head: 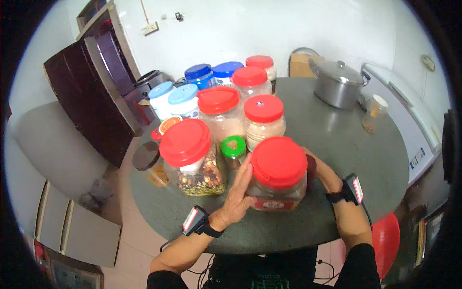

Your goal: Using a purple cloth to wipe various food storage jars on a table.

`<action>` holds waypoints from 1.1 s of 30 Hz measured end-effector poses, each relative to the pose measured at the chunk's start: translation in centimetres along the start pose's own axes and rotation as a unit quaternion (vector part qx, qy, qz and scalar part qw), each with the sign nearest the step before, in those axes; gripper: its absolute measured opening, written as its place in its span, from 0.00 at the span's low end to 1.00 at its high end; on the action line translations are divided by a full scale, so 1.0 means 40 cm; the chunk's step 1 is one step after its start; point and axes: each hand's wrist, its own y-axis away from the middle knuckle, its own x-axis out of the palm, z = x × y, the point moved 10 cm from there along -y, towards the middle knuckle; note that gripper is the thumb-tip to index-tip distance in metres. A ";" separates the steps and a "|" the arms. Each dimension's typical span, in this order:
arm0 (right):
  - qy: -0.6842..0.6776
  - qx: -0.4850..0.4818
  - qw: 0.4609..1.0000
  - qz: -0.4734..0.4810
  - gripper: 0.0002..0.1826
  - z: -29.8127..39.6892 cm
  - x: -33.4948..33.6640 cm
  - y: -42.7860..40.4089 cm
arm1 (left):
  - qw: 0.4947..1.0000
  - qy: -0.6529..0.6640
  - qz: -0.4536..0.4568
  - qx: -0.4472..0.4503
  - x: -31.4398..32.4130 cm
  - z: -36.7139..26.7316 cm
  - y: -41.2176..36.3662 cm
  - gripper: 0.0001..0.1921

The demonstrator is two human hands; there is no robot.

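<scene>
A clear plastic jar with a red screw lid (278,162) stands near the table's front edge and bears a red label. My left hand (238,195) steadies its left side, thumb low by the label and fingers up by the lid. At the jar's right side, my right hand (319,166) has a dark red cloth (310,171), pressed to the jar; most of those fingers are hidden. Left of my left hand is a red-lidded jar of mixed beans or grains (200,173). A small green-lidded jar (234,148) sits between the two jars.
Several red-lidded jars (263,119) and blue-lidded tubs (182,97) crowd behind on the round table (346,151). A brown-lidded jar (151,162) lies at left. A lidded metal pot (337,85) and white-lidded jar (375,113) occupy the right. A red stool (387,242) is beside me.
</scene>
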 end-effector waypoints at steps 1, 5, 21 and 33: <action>0.002 -0.008 1.000 0.003 0.18 0.006 -0.006 0.019 | 1.000 -0.008 -0.005 0.002 -0.005 -0.005 0.003 0.37; -0.049 0.176 0.983 -0.030 0.14 0.003 -0.056 0.107 | 0.999 -0.004 -0.034 -0.014 -0.031 0.003 0.016 0.30; -0.227 -0.106 0.963 -0.095 0.32 0.279 -0.057 0.076 | 0.977 -0.190 -0.030 0.091 0.025 -0.101 0.021 0.58; -0.294 0.160 0.939 -0.080 0.21 0.080 -0.014 0.062 | 0.998 -0.060 0.014 0.034 0.017 -0.040 0.006 0.61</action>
